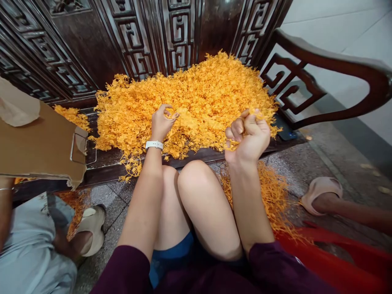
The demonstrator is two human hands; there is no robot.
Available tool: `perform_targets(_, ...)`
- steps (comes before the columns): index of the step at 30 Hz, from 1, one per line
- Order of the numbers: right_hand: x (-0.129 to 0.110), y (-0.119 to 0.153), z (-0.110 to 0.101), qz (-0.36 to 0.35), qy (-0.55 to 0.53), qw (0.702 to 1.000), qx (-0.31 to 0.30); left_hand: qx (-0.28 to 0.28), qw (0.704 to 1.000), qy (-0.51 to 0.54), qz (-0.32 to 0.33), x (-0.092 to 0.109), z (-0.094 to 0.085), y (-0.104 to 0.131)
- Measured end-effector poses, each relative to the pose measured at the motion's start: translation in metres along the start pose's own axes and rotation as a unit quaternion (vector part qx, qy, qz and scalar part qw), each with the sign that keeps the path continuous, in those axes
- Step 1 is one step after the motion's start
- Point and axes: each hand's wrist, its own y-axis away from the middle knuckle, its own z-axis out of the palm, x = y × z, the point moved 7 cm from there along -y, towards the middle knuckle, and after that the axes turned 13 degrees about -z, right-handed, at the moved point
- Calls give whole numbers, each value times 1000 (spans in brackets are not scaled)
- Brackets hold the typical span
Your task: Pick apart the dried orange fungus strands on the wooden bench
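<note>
Head view is showing an orange strand piece (259, 114) sitting at the fingertips of the right hand (249, 138), near the right end of a heaped orange pile (183, 94). The right hand is curling nearly closed, pinching that piece between thumb and forefinger, with more orange showing against its lower fingers. The left hand (161, 123) is curving its fingers loosely, partly parted, over the pile's front; blur is hiding whether it is gripping any strand. For clean handling, both hands should probably be pinching lightly and drawing slowly, since such thin, branching strands are likely catching on one another. Blur is also hiding the held piece's direction and long axis; the pile's own long axis is running left to right along the dark wooden surface (105, 158). Farther out, a carved backrest (216, 28) is rising behind, a cardboard box (36, 143) is standing at left, a curved armrest (333, 67) is closing the right end, and loose strands (274, 198) are lying below.
</note>
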Motion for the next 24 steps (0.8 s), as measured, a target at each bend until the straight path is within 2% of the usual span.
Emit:
perform_targets(5,8,7,7,28,-23,999,-2,71,994,11,-79,-13,-11,1)
perform_targets(7,17,7,7,28,-34,999,14,114,981,95,-123,-15,-17,-2)
perform_targets(9,28,2,4,41,-52,997,34,151,951,200,-183,-18,-20,-3)
perform_targets(10,35,-1,0,67,-68,994,45,152,935,238,-213,-20,-19,-4)
perform_targets(12,48,-8,-9,153,-130,978,58,130,928,273,-216,-16,-17,-7)
perform_targets(14,51,-13,-17,235,-211,948,46,121,955,219,-162,-10,-21,-11)
perform_targets(15,49,-15,-22,261,-244,933,30,121,975,150,-109,-4,-25,-14)
perform_targets(17,39,-16,-34,293,-268,918,-15,68,997,-6,28,9,-25,-19)
perform_targets(18,34,-15,-40,303,-259,916,-40,35,992,-79,91,13,-23,-20)
perform_targets(20,25,-11,-52,315,-217,920,-85,30,970,-175,166,19,-29,-23)
perform_targets(22,15,-10,-60,305,-172,929,-118,45,954,-221,197,27,-35,-26)
perform_targets(24,0,-13,-62,279,-142,939,-143,39,951,-220,212,39,-35,-26)
